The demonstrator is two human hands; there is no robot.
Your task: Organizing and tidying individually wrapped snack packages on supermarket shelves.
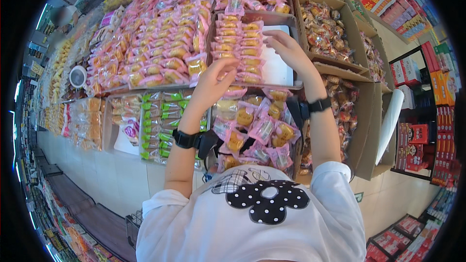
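Observation:
Both my arms reach forward over a tray [297,75] with two columns of small round pastries [239,51] in clear and pink wrappers. My left hand [216,78] is at the tray's near left corner, its fingers bent and apart beside the left column. No pastry shows in it. My right hand [290,52] hovers over the tray's right part, fingers loosely spread towards the right column. Nothing is between them. Under that hand a white board [280,70] lies bare. Close to my body, a box of loose pink-wrapped pastries [262,128] sits below my wrists.
To the left spreads a large display of pink-wrapped pastries [160,43]. Green-wrapped snacks [162,126] stand in front of it. Cardboard boxes [361,116] with wrapped snacks line the right. Red gift boxes [417,150] fill a shelf farther right. A roll of white sheeting [391,126] leans beside the cardboard.

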